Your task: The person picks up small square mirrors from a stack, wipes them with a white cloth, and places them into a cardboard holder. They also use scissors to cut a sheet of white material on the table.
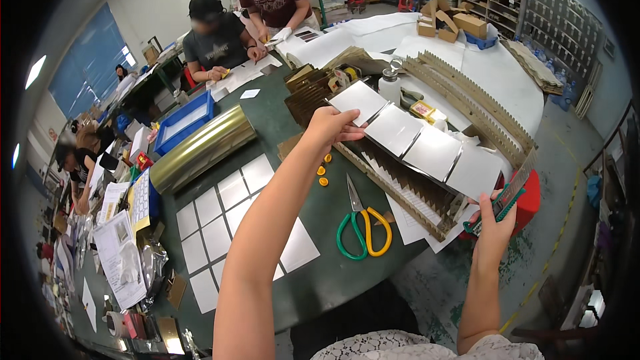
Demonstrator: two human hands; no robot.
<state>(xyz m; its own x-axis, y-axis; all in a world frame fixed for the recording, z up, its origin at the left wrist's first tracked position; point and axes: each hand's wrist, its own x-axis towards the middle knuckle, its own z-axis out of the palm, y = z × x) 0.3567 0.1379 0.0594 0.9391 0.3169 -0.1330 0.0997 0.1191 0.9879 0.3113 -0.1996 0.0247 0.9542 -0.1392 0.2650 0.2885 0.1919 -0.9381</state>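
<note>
A strip of several silvery-white square panels [430, 152] with dark seams is held up at a slant over the right side of the table. My left hand [333, 125] pinches its far left end, thumb on top. At its near right corner my right hand [495, 223] is closed around a green-handled cutter [503, 205] and also touches the strip. A toothed metal blade or ruler [523, 177] rises beside that hand; whether it belongs to the cutter I cannot tell. Scissors [363, 225] with green and yellow handles lie slightly open below the strip. Silvery sheets in a grid [215, 239] lie left, partly behind my left forearm.
Notched brown racks [467, 103] stand under and behind the strip, near a white bottle [389, 85]. A gold foil roll [203, 149] and a blue tray [185, 123] are at left. Small yellow caps [323, 171] lie mid-table. Two people [213, 47] work across the table.
</note>
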